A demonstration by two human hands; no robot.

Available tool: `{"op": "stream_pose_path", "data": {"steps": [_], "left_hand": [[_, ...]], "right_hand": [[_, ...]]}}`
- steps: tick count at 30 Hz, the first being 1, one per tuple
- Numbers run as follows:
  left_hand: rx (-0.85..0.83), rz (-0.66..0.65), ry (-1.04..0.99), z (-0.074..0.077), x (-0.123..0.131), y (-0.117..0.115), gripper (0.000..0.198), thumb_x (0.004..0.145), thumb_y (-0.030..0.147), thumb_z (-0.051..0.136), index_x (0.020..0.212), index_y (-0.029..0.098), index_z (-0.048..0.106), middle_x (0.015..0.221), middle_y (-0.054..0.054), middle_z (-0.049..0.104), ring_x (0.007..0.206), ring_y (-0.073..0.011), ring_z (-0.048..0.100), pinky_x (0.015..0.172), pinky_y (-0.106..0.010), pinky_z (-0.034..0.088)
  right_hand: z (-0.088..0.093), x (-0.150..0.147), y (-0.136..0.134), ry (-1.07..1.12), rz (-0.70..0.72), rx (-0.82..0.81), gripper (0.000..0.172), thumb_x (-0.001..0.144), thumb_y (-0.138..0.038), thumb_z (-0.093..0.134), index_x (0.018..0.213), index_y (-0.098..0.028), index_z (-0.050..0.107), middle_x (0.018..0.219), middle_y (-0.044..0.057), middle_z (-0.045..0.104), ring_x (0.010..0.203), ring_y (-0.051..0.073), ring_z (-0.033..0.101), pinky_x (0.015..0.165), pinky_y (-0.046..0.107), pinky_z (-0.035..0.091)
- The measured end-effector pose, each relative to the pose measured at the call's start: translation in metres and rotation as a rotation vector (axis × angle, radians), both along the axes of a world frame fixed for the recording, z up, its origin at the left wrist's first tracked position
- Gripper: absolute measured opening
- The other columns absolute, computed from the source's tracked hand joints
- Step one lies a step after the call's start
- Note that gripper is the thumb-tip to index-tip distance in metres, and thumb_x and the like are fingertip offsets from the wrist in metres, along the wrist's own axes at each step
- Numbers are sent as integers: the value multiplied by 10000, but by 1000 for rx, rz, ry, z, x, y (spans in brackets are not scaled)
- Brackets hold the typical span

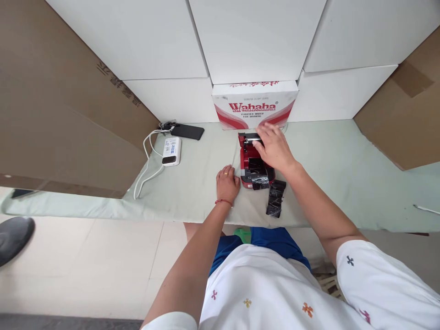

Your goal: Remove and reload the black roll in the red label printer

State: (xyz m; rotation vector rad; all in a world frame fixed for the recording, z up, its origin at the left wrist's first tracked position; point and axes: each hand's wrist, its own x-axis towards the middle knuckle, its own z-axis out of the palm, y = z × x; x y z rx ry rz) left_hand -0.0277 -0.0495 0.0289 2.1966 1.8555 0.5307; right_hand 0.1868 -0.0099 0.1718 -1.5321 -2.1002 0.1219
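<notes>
A small red and black device (244, 172) sits on the pale green cloth with its lid raised. My right hand (273, 146) is at the raised lid (246, 139), fingers over its right end and thumb along its front; part of the lid is hidden under the hand. Glossy black strips (258, 174) lie across the front of the device. Another black strip (275, 198) rests on the cloth just in front of it, to the right. My left hand (228, 184) rests on the cloth left of the device, its fingers bent and close together; nothing shows in it.
Behind the device stands a white and red Wahaha box (254, 107). To the left lie a white power bank (171, 151), a black phone (187, 131) and white cables (147, 158). Brown cardboard (68, 101) stands at the left, and more (409, 105) at the right. A white cable end (426, 209) lies far right.
</notes>
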Motion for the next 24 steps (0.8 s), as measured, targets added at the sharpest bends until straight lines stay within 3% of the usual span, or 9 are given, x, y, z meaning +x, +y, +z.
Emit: {"op": "stream_pose_path", "data": {"steps": [6,9,12,18,24], "left_hand": [[22,-10,-60,-7,-7,3,425,934,199,490,1307,173,692,1529,-143,662,1475,-321,573,1280,-531,430],[43,31,-200,-10,-15,5,502,884,138,482,1356,164,652,1492,-154,672,1433,-284,609,1272,-493,464],[132,72,-366,-4,-18,3,617,860,90,460,1462,168,575,1556,-162,602,1488,-257,557,1264,-465,482],[255,-227,-457,19,-2,-11,696,819,-4,469,1455,234,625,1600,-101,596,1514,-236,548,1293,-464,452],[276,-255,-456,5,-4,-12,639,879,10,499,1436,272,674,1590,-85,621,1463,-240,613,1250,-445,508]], "right_hand": [[-11,10,-26,-8,65,-112,474,1043,-190,503,1488,-125,651,1515,157,648,1371,337,536,1220,509,443],[-17,10,-46,-67,115,-190,511,972,-32,467,1409,-128,714,1445,135,685,1275,312,568,1134,449,513],[-30,9,-59,-66,143,-227,558,932,36,454,1394,-124,722,1410,136,688,1218,306,556,1074,438,540],[-49,8,-63,56,146,-165,573,955,47,464,1435,-163,694,1358,138,672,1215,303,522,1094,475,516],[-51,8,-61,53,164,-184,506,984,14,487,1396,-169,717,1283,126,691,1134,291,533,1037,450,525]]}}
